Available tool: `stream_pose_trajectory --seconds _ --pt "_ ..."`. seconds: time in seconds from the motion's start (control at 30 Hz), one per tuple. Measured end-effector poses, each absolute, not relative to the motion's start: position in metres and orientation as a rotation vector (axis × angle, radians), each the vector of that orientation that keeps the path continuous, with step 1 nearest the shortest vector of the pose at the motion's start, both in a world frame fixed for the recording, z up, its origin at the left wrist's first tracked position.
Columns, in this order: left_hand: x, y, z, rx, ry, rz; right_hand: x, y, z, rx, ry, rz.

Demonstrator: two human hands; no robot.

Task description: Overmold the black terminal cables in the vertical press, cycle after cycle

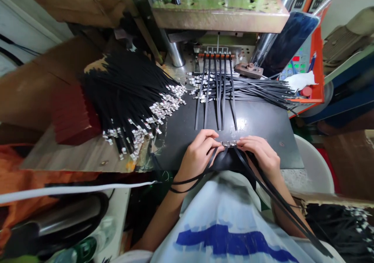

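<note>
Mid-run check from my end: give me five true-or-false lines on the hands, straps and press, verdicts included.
1. The left hand and the right hand hold opposite ends of a row of metal clips. True.
2. Several black straps stretch from the press toward the hands. True.
3. Both hands are under the press. False: both are out in front of it, on the near side.
4. The large pile of straps lies to the left of both hands. True.
5. The left hand rests on the large pile of straps. False: it is at the metal clips.
</note>
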State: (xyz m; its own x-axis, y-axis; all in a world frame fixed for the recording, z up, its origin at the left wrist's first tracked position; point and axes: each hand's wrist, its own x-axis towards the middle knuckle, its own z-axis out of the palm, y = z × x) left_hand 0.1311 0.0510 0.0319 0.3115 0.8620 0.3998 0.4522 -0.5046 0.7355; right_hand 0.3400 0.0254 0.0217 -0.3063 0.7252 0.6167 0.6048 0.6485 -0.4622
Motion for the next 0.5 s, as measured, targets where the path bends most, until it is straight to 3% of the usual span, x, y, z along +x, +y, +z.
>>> stream_pose_trajectory --seconds 0.3,0.43,0.5 --pt "0.132 0.064 0.048 2.181 1.223 0.600 0.339 0.027 0.018 -1.021 -1.982 0.195" --pt "0.109 0.073 0.055 2.215 1.045 0.560 0.339 0.025 0.018 -1.060 -2.001 0.234" --pt "0.086 0.072 0.064 2.299 1.170 0.683 0.339 0.024 0.019 -1.062 -2.036 0.243"
